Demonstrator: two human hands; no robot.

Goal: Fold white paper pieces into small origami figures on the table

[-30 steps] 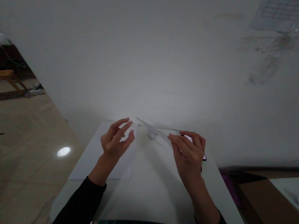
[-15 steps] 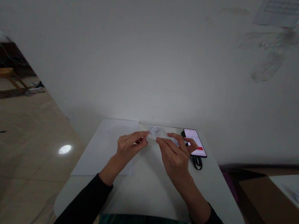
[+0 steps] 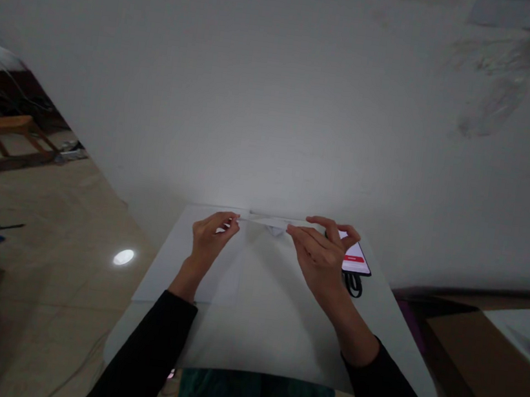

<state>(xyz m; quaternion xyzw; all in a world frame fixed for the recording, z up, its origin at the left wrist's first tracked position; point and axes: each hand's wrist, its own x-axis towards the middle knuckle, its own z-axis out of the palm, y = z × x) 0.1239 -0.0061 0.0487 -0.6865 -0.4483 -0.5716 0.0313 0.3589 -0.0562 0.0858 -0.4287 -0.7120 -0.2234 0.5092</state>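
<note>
White table (image 3: 388,332) fills the lower centre of the frame, with a loose paper sheet (image 3: 168,264) at its left and a smartphone (image 3: 357,259) and black cable (image 3: 353,287) at right. A narrow folded paper strip (image 3: 266,221) spans the hands near the far edge. Left hand (image 3: 210,240) pinches its left end between the fingertips; right hand (image 3: 321,255) closes thumb and forefinger on its right end, other fingers raised. An even pinch at both ends keeps the strip straight.

A person's left hand (image 3: 210,240) and right hand (image 3: 320,258) pinch a narrow strip of folded white paper (image 3: 266,221) between them, held level near the far edge of a white tabletop (image 3: 274,349). A white sheet (image 3: 173,264) lies under the left hand; just beside the right hand is a smartphone (image 3: 355,259) — red bar on its screen — with a coiled black cable (image 3: 353,287) at its near end.
</note>
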